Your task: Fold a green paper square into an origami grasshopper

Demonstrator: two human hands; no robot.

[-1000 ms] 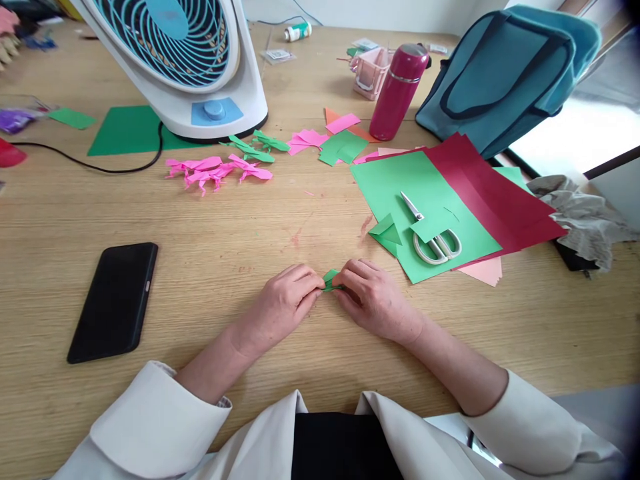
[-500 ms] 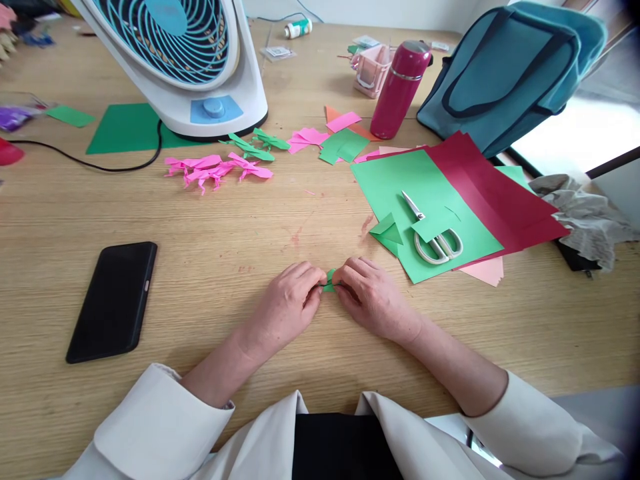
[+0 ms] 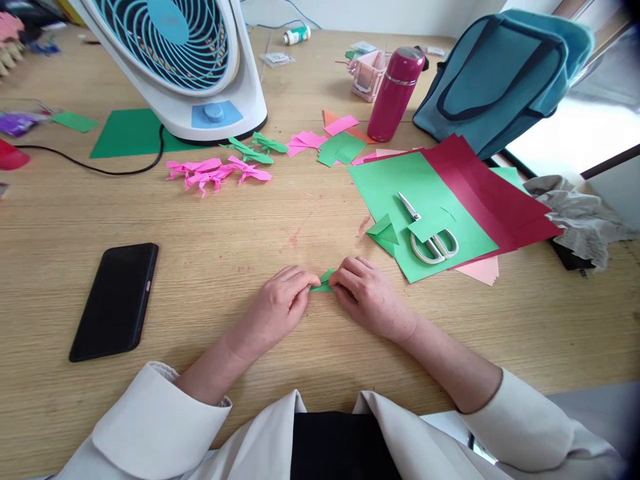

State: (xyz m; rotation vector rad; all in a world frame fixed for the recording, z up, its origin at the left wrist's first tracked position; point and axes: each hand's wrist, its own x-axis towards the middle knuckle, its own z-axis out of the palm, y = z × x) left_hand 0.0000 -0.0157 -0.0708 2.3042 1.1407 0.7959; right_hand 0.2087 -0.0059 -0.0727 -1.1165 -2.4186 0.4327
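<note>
Between my fingertips lies a small folded piece of green paper (image 3: 323, 283), low over the wooden table. My left hand (image 3: 280, 300) pinches its left end. Thumb and fingers of my right hand (image 3: 369, 293) close on the right end and hide part of it. To the right, white-handled scissors (image 3: 436, 248) rest on a green sheet (image 3: 385, 183), with a small green scrap across them. A folded green paper piece (image 3: 384, 235) lies at that sheet's left edge. Beyond my hands sit several pink folded paper figures (image 3: 213, 175) and green folded paper figures (image 3: 249, 151).
A black phone (image 3: 115, 300) lies at left. At the back stand a white fan (image 3: 225, 100) with a black cord, a pink basket (image 3: 369, 77), a magenta flask (image 3: 395, 93) and a teal bag (image 3: 495, 80). Dark red sheets (image 3: 490, 193) lie under the bag's front.
My left hand has shifted a little left, away from the right hand, so more of the green paper shows between them. The whole view has moved slightly.
</note>
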